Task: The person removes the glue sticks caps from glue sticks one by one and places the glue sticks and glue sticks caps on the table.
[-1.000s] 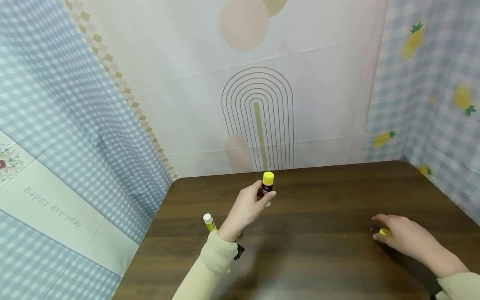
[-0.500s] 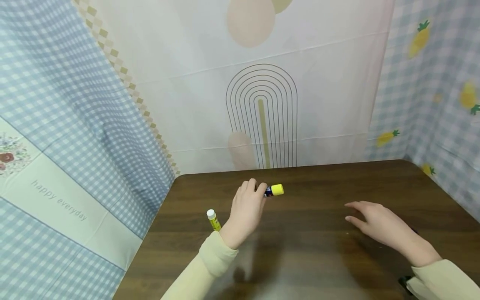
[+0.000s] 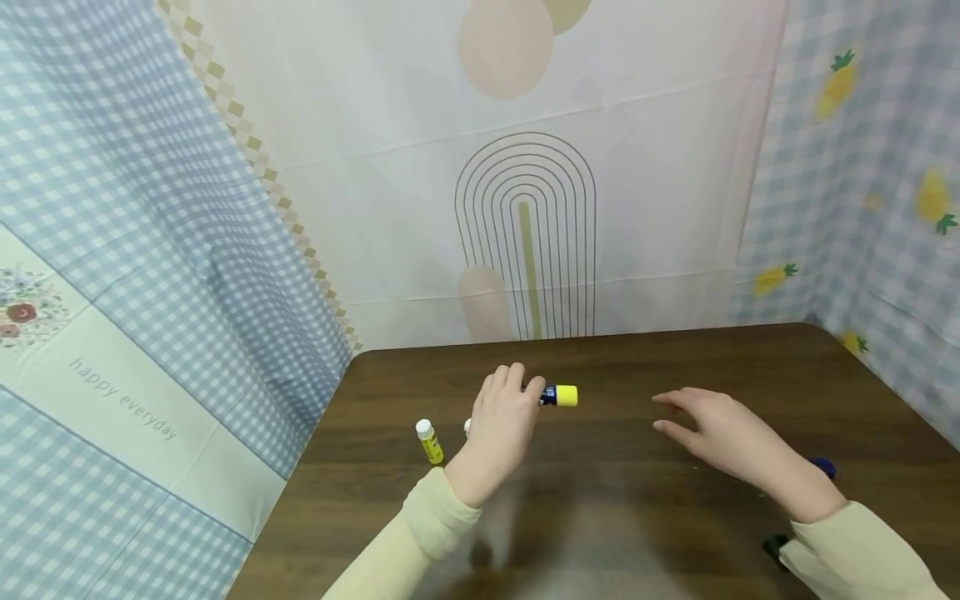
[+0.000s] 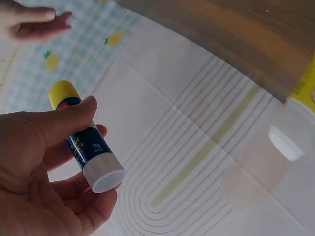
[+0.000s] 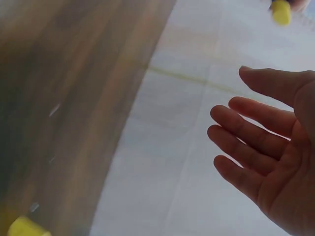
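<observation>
In the head view my left hand (image 3: 498, 421) holds a glue stick (image 3: 551, 395) lying level, its yellow cap pointing right. The left wrist view shows thumb and fingers around the dark blue label of this glue stick (image 4: 88, 140), with the white base toward the camera. My right hand (image 3: 723, 433) hovers over the table to the right of that cap, fingers extended and apart. Nothing lies in its palm in the right wrist view. A yellow glue stick (image 3: 430, 442) with a white cap stands upright left of my left wrist.
Beside my left hand a white bit (image 3: 467, 427) peeks out, mostly hidden. A dark blue round end (image 3: 823, 467) shows behind my right wrist; a yellow cap (image 5: 28, 227) appears low in the right wrist view. The brown wooden table (image 3: 637, 358) ends at a hanging cloth (image 3: 660, 208).
My left hand has turned the glue stick from upright to level. My right hand has left the yellow-capped thing at the right and moved left toward the left hand.
</observation>
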A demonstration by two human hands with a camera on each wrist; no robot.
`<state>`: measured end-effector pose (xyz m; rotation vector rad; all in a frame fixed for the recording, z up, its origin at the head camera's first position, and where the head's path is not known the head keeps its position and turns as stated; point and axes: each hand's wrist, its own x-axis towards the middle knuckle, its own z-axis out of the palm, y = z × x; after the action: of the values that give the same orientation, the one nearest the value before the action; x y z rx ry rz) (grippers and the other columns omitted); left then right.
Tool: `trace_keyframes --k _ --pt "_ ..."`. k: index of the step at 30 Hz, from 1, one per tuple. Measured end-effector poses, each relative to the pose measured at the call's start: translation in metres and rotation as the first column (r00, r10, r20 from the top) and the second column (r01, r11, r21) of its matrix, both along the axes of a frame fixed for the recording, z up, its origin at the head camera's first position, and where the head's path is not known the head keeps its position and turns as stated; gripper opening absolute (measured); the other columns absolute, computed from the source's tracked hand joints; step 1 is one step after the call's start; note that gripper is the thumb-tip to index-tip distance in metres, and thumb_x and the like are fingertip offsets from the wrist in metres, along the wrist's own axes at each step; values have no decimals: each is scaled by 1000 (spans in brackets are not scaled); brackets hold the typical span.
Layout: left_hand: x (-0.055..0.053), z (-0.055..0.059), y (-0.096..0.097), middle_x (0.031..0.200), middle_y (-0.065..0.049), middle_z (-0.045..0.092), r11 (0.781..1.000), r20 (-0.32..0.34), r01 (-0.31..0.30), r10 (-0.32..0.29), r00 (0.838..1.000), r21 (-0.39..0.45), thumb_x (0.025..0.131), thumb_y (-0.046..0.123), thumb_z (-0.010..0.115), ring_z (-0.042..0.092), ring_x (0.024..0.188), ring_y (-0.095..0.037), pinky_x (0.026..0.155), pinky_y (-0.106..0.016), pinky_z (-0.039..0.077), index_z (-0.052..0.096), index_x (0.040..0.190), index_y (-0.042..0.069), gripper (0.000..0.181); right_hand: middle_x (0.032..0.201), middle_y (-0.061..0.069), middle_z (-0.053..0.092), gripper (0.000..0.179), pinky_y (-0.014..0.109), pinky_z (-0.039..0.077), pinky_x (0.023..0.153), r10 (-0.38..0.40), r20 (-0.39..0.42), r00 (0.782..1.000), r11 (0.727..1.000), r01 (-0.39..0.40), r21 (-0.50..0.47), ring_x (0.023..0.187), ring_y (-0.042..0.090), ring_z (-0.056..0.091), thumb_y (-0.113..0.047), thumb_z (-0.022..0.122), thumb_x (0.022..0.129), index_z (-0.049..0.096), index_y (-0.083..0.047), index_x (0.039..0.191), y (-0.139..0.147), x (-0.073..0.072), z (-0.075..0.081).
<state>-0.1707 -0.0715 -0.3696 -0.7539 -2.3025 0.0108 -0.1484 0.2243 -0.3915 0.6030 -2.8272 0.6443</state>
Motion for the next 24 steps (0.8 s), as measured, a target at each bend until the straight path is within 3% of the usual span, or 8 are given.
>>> trace_keyframes --k 8,14,17,20,24 --pt "8 -3 16 88 -2 56 999 -34 32 -32 999 -23 81 21 86 53 81 -19 67 -27 42 73 98 17 21 133 12 63 60 53 49 96 133 -53 990 986 -138 -98 121 31 61 -50 62 98 59 -7 138 -52 -5 26" --pt "13 -7 22 89 0 58 996 -10 85 -86 996 -39 85 21 82 53 82 -16 68 -26 41 73 98 18 16 109 -4 71 30 36 54 80 273 -35 962 959 -274 -73 92 10 66 -29 70 97 70 -9 118 -63 -8 29" --pt "15 -8 21 89 2 61 990 7 137 -136 991 -34 86 21 81 56 83 -15 70 -25 43 73 97 17 14 99 -10 70 22 29 51 71 282 -28 959 956 -284 -79 81 2 60 -23 74 94 72 -11 112 -62 -6 25" --pt "16 -7 19 89 4 64 985 17 166 -165 986 -41 87 21 81 57 83 -14 72 -24 46 74 97 17 13 97 -12 70 20 29 51 71 276 -57 959 957 -280 -79 80 2 60 -20 77 91 73 -13 109 -63 -3 23" --pt "17 -5 18 90 6 67 984 31 164 -163 986 -65 88 24 81 59 82 -12 73 -23 49 76 99 16 15 96 -8 70 20 32 53 71 259 -168 951 962 -269 -43 82 7 63 -16 80 88 73 -11 106 -67 1 22"
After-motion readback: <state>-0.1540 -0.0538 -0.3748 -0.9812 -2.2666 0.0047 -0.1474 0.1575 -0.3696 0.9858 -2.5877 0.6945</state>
